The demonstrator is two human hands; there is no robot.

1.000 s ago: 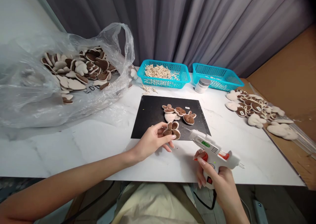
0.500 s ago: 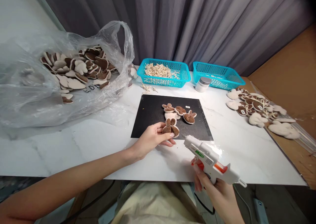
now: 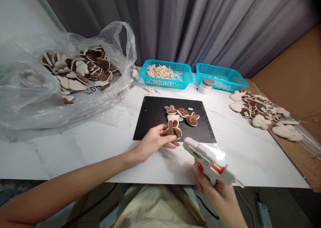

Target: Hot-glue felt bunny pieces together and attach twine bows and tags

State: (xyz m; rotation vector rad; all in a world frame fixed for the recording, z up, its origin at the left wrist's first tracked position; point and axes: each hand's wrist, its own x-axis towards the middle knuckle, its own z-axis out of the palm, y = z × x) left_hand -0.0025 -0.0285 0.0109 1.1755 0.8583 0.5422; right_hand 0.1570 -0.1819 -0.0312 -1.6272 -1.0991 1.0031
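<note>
Between thumb and fingers, my left hand (image 3: 156,139) grips a brown bunny-shaped fabric piece (image 3: 173,129) with cream edges, its ears pointing away from me. My right hand (image 3: 213,184) is wrapped round a white glue gun (image 3: 207,159) with orange parts. The gun's nozzle points left, close to the right side of the held bunny; whether it touches cannot be told. Beyond my left hand, a black mat (image 3: 147,117) bears several more brown bunny pieces (image 3: 192,120) and a cream one (image 3: 174,118), plus a small white label (image 3: 190,109).
A plastic bag (image 3: 105,104) full of bunny pieces stands at left. Behind the mat are a blue basket (image 3: 165,84) of small cream bows, another blue basket (image 3: 220,77) and a grey-lidded jar (image 3: 206,86). Bunnies with bows (image 3: 260,107) lie at right, beside a cardboard panel (image 3: 293,60).
My right hand has moved the glue gun left, bringing its nozzle up to the bunny piece. My left hand has stayed almost still.
</note>
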